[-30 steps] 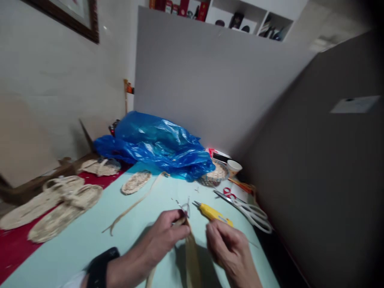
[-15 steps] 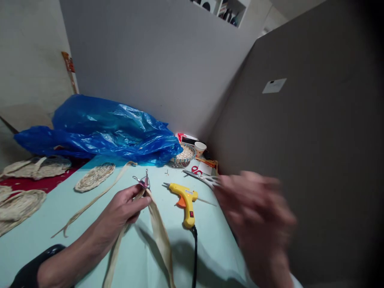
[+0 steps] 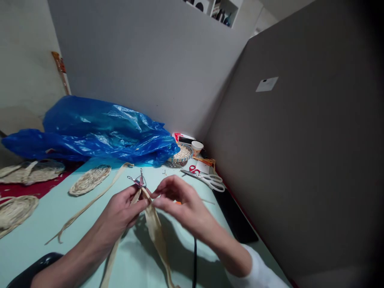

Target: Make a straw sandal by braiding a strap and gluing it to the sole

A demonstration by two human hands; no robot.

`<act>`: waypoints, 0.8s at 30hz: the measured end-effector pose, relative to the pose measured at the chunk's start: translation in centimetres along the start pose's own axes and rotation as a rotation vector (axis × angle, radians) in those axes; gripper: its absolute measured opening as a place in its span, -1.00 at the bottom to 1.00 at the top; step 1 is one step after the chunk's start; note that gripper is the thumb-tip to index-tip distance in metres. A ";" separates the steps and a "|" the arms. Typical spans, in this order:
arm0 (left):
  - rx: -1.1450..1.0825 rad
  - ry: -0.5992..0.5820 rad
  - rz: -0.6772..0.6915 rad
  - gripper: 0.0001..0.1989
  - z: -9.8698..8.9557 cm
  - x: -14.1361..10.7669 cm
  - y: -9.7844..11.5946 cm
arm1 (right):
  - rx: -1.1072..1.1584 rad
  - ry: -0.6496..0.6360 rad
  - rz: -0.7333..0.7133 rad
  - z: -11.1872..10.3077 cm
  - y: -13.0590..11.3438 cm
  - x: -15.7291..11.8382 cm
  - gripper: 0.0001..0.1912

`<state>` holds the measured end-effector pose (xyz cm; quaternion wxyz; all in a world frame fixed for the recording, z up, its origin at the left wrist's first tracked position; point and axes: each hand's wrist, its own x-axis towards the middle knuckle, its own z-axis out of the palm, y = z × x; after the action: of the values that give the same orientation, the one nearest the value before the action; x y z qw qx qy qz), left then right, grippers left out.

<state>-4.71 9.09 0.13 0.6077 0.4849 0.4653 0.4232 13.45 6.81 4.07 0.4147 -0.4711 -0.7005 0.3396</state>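
Observation:
My left hand (image 3: 130,206) is closed around a binder clip (image 3: 140,182) with silver wire handles and the top of pale, flat dried-leaf strips (image 3: 156,232). One strip hangs down in front and another trails below the wrist. At the right edge of the front strip, just under the clip, my right hand (image 3: 183,206) brings thumb and fingertips together in a loose pinch. Behind that hand the yellow glue gun is mostly hidden. Only its orange trigger (image 3: 179,203), the glue stick's end and the black cord (image 3: 195,260) show.
White-handled scissors (image 3: 207,180) lie right of centre, near red-handled scissors (image 3: 194,169), a paper cup (image 3: 197,148) and a woven basket (image 3: 183,154). Blue plastic (image 3: 105,132) covers the back. Woven ovals (image 3: 90,180) and a loose strip (image 3: 90,204) lie left. Partition walls stand behind and right.
My right hand has swung in from the far right to the strip beside my left hand, now covering most of the glue gun. My left hand keeps its hold; the view has shifted slightly.

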 end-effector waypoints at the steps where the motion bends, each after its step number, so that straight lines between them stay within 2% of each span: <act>1: -0.005 0.001 -0.002 -0.67 0.0 0.0 0.0 | -0.017 -0.063 -0.006 0.9 0.6 0.4 -0.70; 4: -0.016 0.007 -0.001 -0.69 0.0 0.0 0.1 | -0.094 -0.115 0.002 2.3 2.1 0.9 -0.71; 7: 0.012 0.021 0.007 -0.70 0.1 0.1 -0.1 | -0.053 -0.139 0.052 2.4 2.5 0.9 -0.72; 12: 0.123 0.062 0.013 -0.70 -0.3 0.7 -0.9 | 0.036 -0.101 0.198 2.3 2.4 0.8 -0.71; 15: 0.167 0.096 0.026 -0.65 -0.5 1.0 -1.2 | 0.073 -0.058 0.240 2.7 2.5 0.9 -0.79; 20: 0.203 0.139 0.052 -0.71 0.0 0.7 -0.3 | 0.091 -0.030 0.246 3.0 2.9 0.8 -0.87; 24: 0.146 0.136 0.000 -0.70 0.4 0.3 0.6 | 0.147 -0.041 0.237 3.2 3.4 0.7 -0.85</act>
<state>-4.33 9.45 0.73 0.5376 0.4981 0.5352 0.4200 11.74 8.25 -0.01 0.3906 -0.5119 -0.6217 0.4460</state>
